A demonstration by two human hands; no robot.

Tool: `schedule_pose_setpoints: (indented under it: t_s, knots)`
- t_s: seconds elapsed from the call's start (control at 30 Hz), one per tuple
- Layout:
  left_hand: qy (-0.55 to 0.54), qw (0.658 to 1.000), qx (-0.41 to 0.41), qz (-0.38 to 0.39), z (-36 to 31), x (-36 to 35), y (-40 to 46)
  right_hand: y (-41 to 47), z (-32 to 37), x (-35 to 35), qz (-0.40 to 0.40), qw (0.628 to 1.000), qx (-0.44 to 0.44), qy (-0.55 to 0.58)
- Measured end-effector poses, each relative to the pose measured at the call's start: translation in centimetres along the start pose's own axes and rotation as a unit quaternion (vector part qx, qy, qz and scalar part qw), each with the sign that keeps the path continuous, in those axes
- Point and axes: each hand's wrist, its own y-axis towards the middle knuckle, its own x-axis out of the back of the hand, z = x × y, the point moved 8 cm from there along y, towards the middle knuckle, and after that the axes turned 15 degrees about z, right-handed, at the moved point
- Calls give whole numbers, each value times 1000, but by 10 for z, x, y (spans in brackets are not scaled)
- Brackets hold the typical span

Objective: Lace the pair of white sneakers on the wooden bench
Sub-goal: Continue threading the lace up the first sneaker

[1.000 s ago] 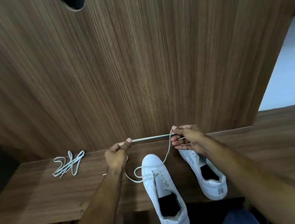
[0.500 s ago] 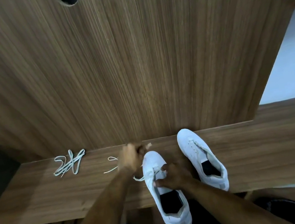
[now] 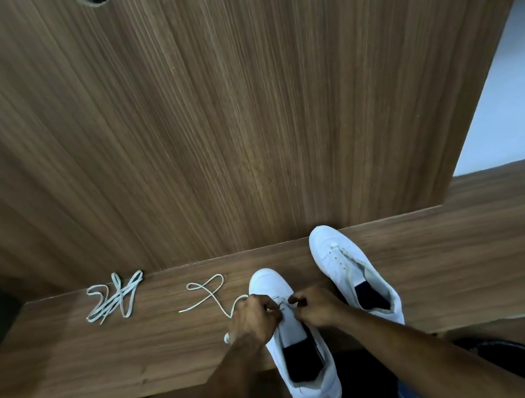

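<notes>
Bare bench (image 3: 474, 267) right of sneakers (image 3: 353, 274)

The light is soft and even, rather dim. The brightest zone is the pale floor (image 3: 512, 80) to the right of the upright wooden panel (image 3: 237, 98), so light seems to come from that side. The panel has a faint warm sheen near its middle, no hard glare. Below the panel, under the bench (image 3: 73, 362), all is dark. Straight edges bend strongly toward the corners, and the hands look slightly soft
</notes>
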Motion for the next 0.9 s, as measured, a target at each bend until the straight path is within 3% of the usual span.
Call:
schedule_pose_setpoints:
  t_s: [0.3,0.53,0.8,0.9]
  knots:
    - [-4,999,24,-34,-2,-8,-5,4,-4,-3,9,997,39,63]
    - [-5,998,-15,-53,-6,-15,-1,8,-9,-3,9,994,43,97]
    - [22,998,2,-59,-10,-18,4,7,-12,3,-4,988,19,153]
    - [47,996,2,-69,-9,-16,6,10,-9,7,-21,996,18,87]
